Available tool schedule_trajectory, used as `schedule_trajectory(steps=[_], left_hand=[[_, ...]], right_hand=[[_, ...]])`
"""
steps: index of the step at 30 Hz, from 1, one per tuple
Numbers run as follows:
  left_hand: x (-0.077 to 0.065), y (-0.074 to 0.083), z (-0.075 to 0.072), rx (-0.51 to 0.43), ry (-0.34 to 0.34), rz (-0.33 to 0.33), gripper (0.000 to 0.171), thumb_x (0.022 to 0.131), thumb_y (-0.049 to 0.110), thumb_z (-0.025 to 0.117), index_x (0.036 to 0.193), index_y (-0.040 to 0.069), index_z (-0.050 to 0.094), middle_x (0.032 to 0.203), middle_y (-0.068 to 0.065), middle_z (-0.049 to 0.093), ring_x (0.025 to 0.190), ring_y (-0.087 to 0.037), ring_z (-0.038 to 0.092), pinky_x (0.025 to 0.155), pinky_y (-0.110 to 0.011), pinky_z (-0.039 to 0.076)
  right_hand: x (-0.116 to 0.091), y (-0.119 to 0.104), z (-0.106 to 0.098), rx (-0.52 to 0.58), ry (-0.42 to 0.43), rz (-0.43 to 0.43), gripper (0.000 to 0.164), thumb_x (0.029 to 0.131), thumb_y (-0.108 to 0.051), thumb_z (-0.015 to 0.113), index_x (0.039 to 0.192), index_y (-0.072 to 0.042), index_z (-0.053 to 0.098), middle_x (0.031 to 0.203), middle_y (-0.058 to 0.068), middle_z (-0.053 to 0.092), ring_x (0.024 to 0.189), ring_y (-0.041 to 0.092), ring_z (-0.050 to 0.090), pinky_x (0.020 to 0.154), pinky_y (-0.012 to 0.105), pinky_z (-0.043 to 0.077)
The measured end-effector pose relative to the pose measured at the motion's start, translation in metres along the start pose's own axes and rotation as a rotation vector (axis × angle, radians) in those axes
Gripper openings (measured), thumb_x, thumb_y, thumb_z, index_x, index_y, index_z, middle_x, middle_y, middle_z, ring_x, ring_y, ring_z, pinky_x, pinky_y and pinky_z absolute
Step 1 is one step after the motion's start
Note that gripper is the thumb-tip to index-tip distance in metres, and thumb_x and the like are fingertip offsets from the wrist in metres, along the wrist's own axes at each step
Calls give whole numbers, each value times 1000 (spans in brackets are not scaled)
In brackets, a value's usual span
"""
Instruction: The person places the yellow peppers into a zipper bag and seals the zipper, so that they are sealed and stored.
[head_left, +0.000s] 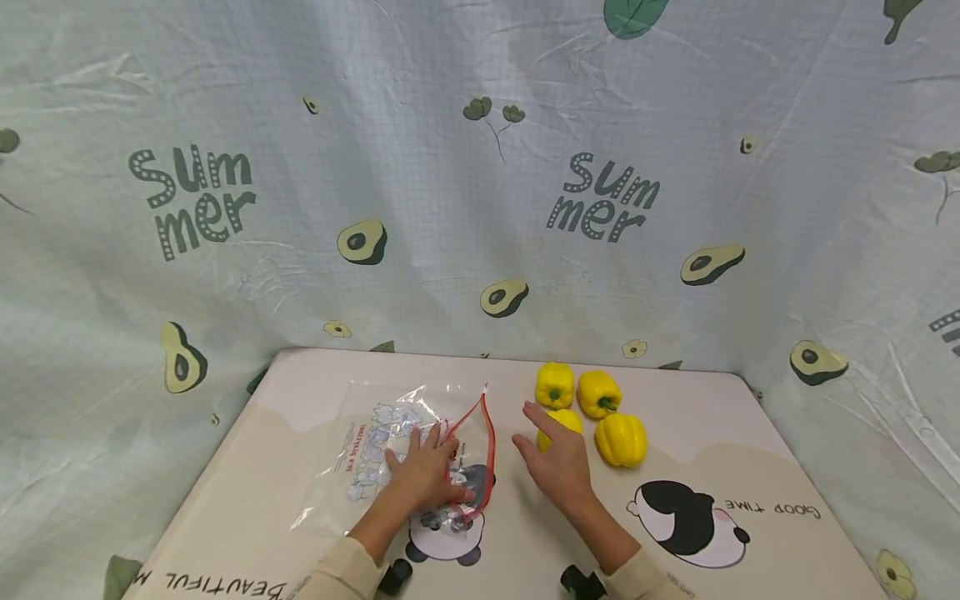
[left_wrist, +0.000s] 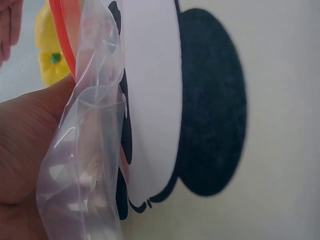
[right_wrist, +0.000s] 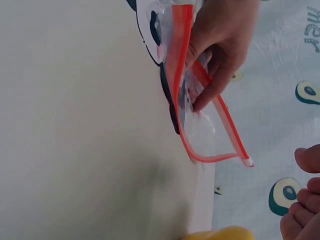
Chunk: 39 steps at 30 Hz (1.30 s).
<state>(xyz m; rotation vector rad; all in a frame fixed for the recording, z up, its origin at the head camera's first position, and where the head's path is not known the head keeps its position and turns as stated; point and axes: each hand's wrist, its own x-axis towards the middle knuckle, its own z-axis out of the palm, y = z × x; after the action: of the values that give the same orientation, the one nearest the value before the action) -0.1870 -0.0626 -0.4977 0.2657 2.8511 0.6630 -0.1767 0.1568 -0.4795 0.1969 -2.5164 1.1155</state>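
Note:
A clear zip bag (head_left: 378, 467) with a red-edged mouth lies on the left half of the table. My left hand (head_left: 423, 471) rests on it with fingers spread, the thumb and a fingertip at the gaping mouth. In the right wrist view, the left hand (right_wrist: 222, 47) reaches over the red rim (right_wrist: 182, 50). My right hand (head_left: 561, 471) holds nothing; its fingers are extended and its thumb stands apart. It is nearest to a yellow bell pepper (head_left: 566, 419), which it partly covers in the head view; contact cannot be told.
Behind and right of that pepper are more yellow bell peppers: one at the back (head_left: 555, 385), one beside it (head_left: 599, 393) and one nearer (head_left: 621, 440). The printed table cover (head_left: 697, 429) meets a hanging patterned curtain (head_left: 427, 175) at its back and sides.

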Motion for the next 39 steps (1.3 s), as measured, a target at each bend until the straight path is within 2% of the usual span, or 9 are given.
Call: schedule_trajectory(steps=[3, 8, 13, 18, 28, 34, 39], left_hand=[[0, -1, 0, -4, -4, -3, 88, 72, 47, 92, 147, 14, 59, 169, -22, 33, 157, -55, 19, 112, -91, 8], [1, -1, 1, -8, -10, -1, 88, 72, 47, 92, 147, 14, 58, 169, -22, 32, 158, -55, 18, 111, -91, 7], [1, -1, 2, -9, -7, 4, 88, 72, 46, 92, 147, 14, 58, 169, -22, 33, 157, -56, 18, 111, -92, 7], [0, -1, 1, -8, -9, 5, 88, 72, 46, 92, 147, 14, 58, 169, -22, 32, 157, -56, 18, 111, -92, 8], [2, -2, 1, -19, -20, 0, 89, 74, 47, 92, 149, 14, 57, 170, -22, 30, 158, -55, 16, 112, -91, 6], [1, -3, 3, -23, -26, -4, 89, 74, 46, 92, 149, 14, 56, 170, -22, 30, 158, -55, 16, 112, -91, 5], [2, -3, 3, -22, -13, 4, 88, 74, 46, 92, 148, 15, 57, 170, -22, 30, 158, -55, 16, 112, -91, 4]], right_hand=[[2, 4, -3, -32, 52, 13, 51, 89, -16, 83, 136, -5, 68, 138, 9, 71, 133, 30, 65, 108, 47, 54], [4, 12, -6, -85, 71, 116, 58, 92, -18, 79, 145, -4, 59, 151, 12, 61, 143, 33, 56, 117, 50, 47], [4, 20, -8, -56, 63, 207, 65, 96, -18, 75, 153, -1, 49, 162, 16, 48, 153, 35, 43, 125, 53, 36], [4, 27, -8, 2, 61, 285, 71, 96, -18, 74, 157, 0, 42, 166, 16, 41, 157, 35, 35, 129, 53, 30], [4, 37, -3, 128, 28, 430, 91, 91, -15, 76, 165, -8, 24, 167, 19, 36, 146, 40, 43, 125, 62, 33], [3, 43, 3, 162, 6, 524, 95, 88, -20, 81, 162, -2, 24, 156, 25, 45, 137, 42, 48, 122, 61, 38], [2, 44, 2, 175, 8, 581, 89, 87, -20, 82, 155, 6, 30, 149, 28, 48, 132, 44, 49, 121, 62, 37]])
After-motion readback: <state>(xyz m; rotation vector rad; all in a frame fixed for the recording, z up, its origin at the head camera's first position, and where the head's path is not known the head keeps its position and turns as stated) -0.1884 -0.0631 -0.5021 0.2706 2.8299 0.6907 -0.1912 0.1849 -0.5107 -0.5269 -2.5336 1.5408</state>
